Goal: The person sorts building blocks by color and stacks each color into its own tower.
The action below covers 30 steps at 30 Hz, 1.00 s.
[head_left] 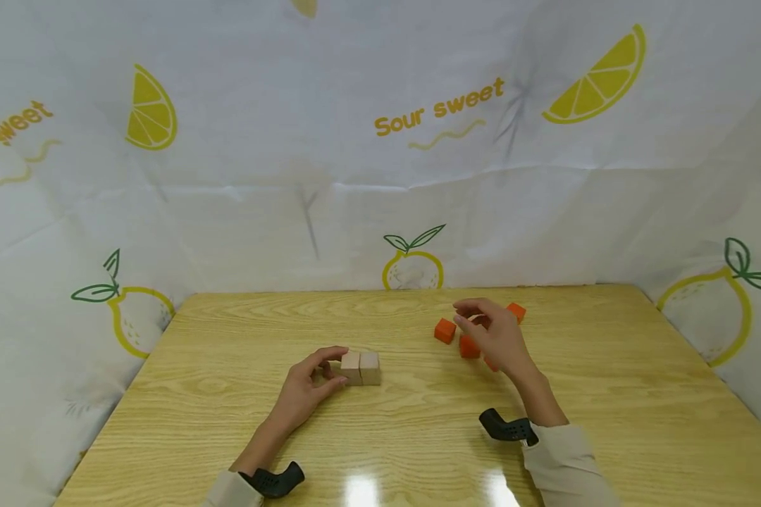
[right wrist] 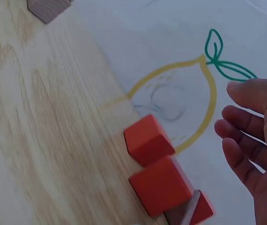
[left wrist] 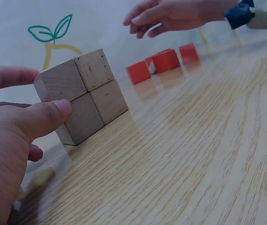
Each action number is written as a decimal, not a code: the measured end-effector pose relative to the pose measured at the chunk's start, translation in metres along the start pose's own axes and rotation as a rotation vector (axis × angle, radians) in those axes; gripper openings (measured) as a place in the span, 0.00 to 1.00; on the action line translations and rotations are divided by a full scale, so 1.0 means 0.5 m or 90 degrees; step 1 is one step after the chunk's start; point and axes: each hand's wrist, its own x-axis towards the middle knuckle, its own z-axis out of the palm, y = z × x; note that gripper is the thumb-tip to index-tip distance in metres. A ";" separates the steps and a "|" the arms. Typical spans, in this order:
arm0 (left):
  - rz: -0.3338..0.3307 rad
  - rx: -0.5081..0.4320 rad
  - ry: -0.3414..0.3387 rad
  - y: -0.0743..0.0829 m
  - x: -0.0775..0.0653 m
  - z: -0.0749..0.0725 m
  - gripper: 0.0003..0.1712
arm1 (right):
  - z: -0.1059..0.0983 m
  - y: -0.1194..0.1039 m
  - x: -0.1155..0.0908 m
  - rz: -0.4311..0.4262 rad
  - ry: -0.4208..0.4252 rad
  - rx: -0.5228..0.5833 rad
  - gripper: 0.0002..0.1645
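Note:
Plain wooden cubes [head_left: 361, 369] form a small upright wall on the table, two side by side and stacked two high, as the left wrist view shows. At its left end my left hand [head_left: 304, 387] pinches the cubes, with the thumb [left wrist: 44, 117] on the near face and the index finger at the upper back edge. My right hand [head_left: 497, 339] hovers over several red cubes, its fingers loosely curved and holding nothing. One red cube [head_left: 444, 331] lies left of that hand, another [head_left: 469, 346] just below its fingers, and others are partly hidden behind it.
The wood-grain table [head_left: 228, 394] reaches back to a white curtain [head_left: 260, 232] printed with lemons. Black bands [head_left: 273, 482] sit on both wrists. A wooden cube [right wrist: 48, 8] shows at the top left of the right wrist view.

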 end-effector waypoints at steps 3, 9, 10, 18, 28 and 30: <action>0.001 -0.004 -0.001 0.000 -0.001 -0.002 0.27 | -0.017 0.019 -0.006 0.007 0.011 -0.016 0.15; 0.002 -0.004 0.000 0.001 -0.002 -0.003 0.27 | -0.040 0.051 -0.021 0.023 0.034 -0.025 0.15; 0.000 -0.003 0.001 0.000 -0.002 -0.003 0.27 | -0.043 0.054 -0.023 0.027 0.033 -0.018 0.15; -0.003 0.005 0.005 0.022 0.003 -0.003 0.28 | -0.054 0.072 -0.039 0.080 0.005 -0.016 0.18; 0.006 -0.006 -0.001 0.079 0.007 -0.015 0.26 | -0.045 0.091 -0.051 0.082 -0.009 -0.005 0.17; 0.000 -0.006 -0.003 0.079 0.006 -0.015 0.26 | -0.044 0.092 -0.052 0.080 -0.011 -0.011 0.17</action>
